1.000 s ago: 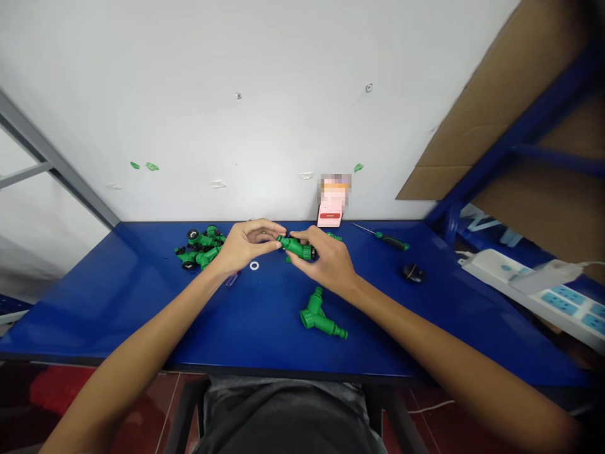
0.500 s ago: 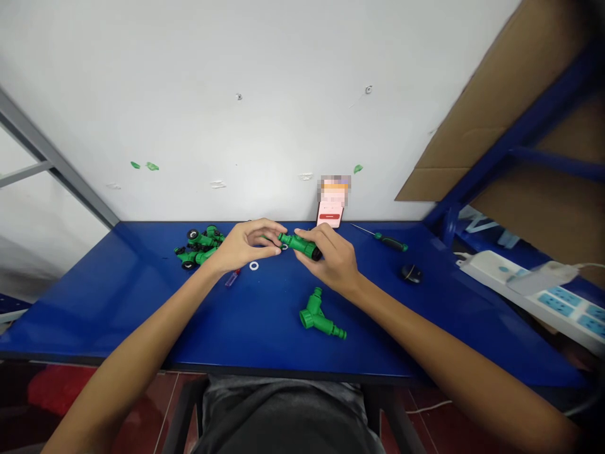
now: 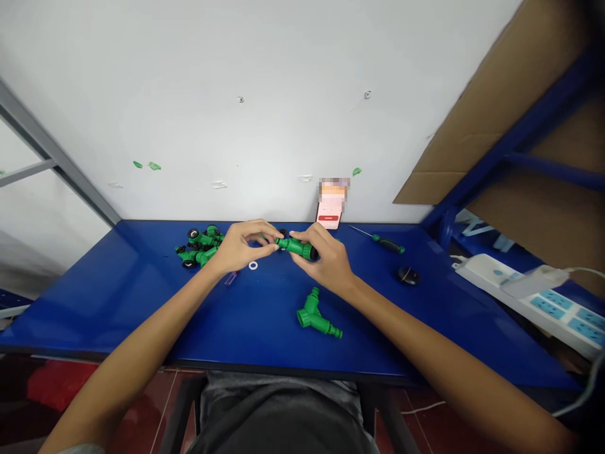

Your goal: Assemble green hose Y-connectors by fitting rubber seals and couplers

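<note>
Green fitting [image 3: 295, 246], above blue table [image 3: 236, 321]: right hand [image 3: 328, 255] grasping body, left hand [image 3: 242, 247] pinching narrow end. Probably light, stiff plastic (perhaps slick); best held around its thicker end.

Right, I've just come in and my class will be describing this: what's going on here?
A person's right hand holds a green fitting above a blue table. The left hand has its fingertips at the narrow end; whether they grip it is unclear. A Y-shaped green piece lies nearer the person, and a white ring lies beside the left hand.
</note>
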A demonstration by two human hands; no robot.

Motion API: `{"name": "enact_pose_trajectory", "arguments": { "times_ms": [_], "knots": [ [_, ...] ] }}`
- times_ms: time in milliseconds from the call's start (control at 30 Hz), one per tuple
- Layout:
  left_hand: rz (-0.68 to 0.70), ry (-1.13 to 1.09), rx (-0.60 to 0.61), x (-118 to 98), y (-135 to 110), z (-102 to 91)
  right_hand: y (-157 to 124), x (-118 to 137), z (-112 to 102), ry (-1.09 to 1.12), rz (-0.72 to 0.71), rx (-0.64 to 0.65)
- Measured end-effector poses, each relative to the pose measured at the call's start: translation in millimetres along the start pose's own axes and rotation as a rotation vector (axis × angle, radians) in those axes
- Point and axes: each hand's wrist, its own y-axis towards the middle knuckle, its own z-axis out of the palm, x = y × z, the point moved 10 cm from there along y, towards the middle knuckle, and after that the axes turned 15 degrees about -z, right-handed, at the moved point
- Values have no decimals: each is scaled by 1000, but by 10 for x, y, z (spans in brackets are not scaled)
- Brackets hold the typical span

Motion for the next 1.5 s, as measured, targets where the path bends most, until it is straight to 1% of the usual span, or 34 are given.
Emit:
{"name": "enact_pose_trajectory", "arguments": {
  "times_ms": [100, 233, 333, 400, 467, 533, 567, 633, 733, 833, 933, 1167, 1300, 1367, 1400, 1467, 1500],
  "knots": [
    [-21, 51, 9, 29, 11, 11, -22, -24, 44, -16, -12, 45],
    [-13, 144, 55, 35, 13, 109, -71, -72, 124, -66, -21, 107],
    [20, 244, 45, 8, 3, 163, -88, -94, 148, -56, -14, 107],
    [22, 292, 39, -3, 4, 160, -81, -79, 153, -36, -18, 103],
    [-10, 310, 50, 13, 19, 93, -70, -61, 169, 1, -10, 112],
    [-66, 333, 45, 60, 44, -78, -67, -62, 198, 48, 20, 133],
    [-97, 353, 23, 92, 60, -209, -70, -71, 213, 64, 41, 145],
    [-167, 387, -57, 179, 91, -539, -79, -88, 238, 73, 65, 169],
    [-257, 454, -193, 328, 113, -1017, -85, -103, 247, 52, 60, 182],
    [-332, 540, -253, 472, 112, -1285, -83, -118, 238, 31, 60, 180],
    [-379, 605, -292, 564, 105, -1420, -69, -105, 230, 20, 52, 178],
    [-443, 907, -303, 759, 119, -1523, -71, -130, 226, 8, 54, 187],
    [-482, 1001, -290, 860, 108, -1570, -87, -177, 241, 9, 81, 222],
    [-462, 1034, -304, 841, 109, -1559, -99, -207, 260, 14, 105, 246],
    [-431, 1052, -322, 802, 115, -1532, -108, -223, 274, 12, 117, 262],
    [-340, 1080, -365, 685, 134, -1411, -127, -252, 307, 0, 134, 296],
    [-285, 1082, -377, 618, 145, -1308, -140, -266, 327, -9, 140, 316]
  ]
}}
